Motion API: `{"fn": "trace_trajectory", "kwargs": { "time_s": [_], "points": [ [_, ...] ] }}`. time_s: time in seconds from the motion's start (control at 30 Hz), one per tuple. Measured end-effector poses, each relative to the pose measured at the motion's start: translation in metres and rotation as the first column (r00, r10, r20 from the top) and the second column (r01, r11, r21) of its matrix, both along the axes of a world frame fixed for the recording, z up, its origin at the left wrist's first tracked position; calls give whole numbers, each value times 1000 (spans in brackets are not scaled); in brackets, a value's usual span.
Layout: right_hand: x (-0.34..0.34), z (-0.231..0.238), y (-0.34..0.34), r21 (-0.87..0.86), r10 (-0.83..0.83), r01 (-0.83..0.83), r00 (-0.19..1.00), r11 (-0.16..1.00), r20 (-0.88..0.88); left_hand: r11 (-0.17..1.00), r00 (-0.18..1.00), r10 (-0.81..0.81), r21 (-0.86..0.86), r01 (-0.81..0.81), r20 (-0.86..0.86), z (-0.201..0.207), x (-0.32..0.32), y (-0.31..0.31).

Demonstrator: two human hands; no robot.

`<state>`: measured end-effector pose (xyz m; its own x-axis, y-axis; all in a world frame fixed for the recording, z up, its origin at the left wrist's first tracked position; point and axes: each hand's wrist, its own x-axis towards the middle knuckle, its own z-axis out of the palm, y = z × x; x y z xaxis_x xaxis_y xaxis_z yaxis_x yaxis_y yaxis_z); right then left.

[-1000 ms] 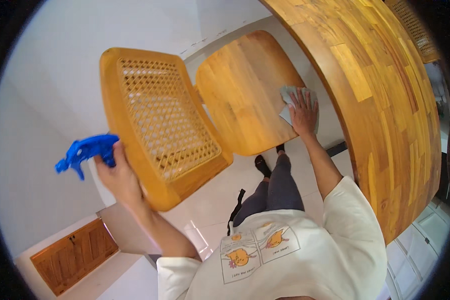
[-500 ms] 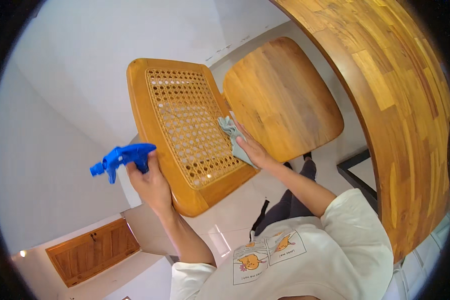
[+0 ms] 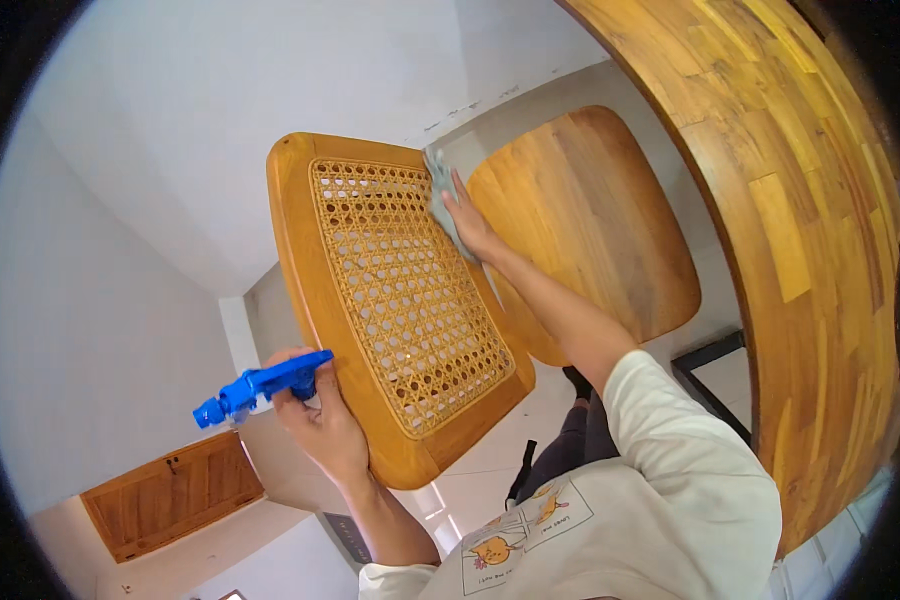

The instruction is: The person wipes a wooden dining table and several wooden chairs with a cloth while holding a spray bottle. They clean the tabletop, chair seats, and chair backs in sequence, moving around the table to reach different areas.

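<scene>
A wooden chair stands before me, its backrest [image 3: 395, 300] framed in wood around woven cane and its flat wooden seat [image 3: 600, 220] beyond to the right. My left hand [image 3: 325, 425] is closed around a spray bottle [image 3: 260, 388] with a blue trigger head, beside the left edge of the backrest. The bottle's body is mostly hidden behind the hand. Against the right side of the backrest frame, my right hand [image 3: 467, 225] presses a pale grey-green cloth [image 3: 443, 195], fingers pointing up along the frame. The cloth is slightly blurred.
A large wooden tabletop [image 3: 800, 250] curves along the right, close to the seat. White wall [image 3: 270, 100] rises behind the chair. A wooden door [image 3: 175, 495] shows at lower left, and a dark-edged frame [image 3: 715, 365] lies under the table.
My right hand has slid the cloth upward along the backrest's right frame. The spray bottle and my left hand sit lower in view, and the chair appears shifted slightly down and right.
</scene>
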<state>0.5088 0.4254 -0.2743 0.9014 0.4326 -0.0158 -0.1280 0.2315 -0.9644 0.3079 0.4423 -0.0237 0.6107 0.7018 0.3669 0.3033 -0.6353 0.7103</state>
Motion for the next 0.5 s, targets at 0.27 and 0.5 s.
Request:
{"fn": "trace_trajectory", "kwargs": {
  "time_s": [0.27,0.5],
  "points": [
    [-172,27,-155,47,339,-365,800,930,-495,993,992,9,-121,6,127,7,0,5],
    [-198,207,-111,-55,212,-260,630,964,747,981,928,1,-182,71,372,-3,-2,19]
  ]
}}
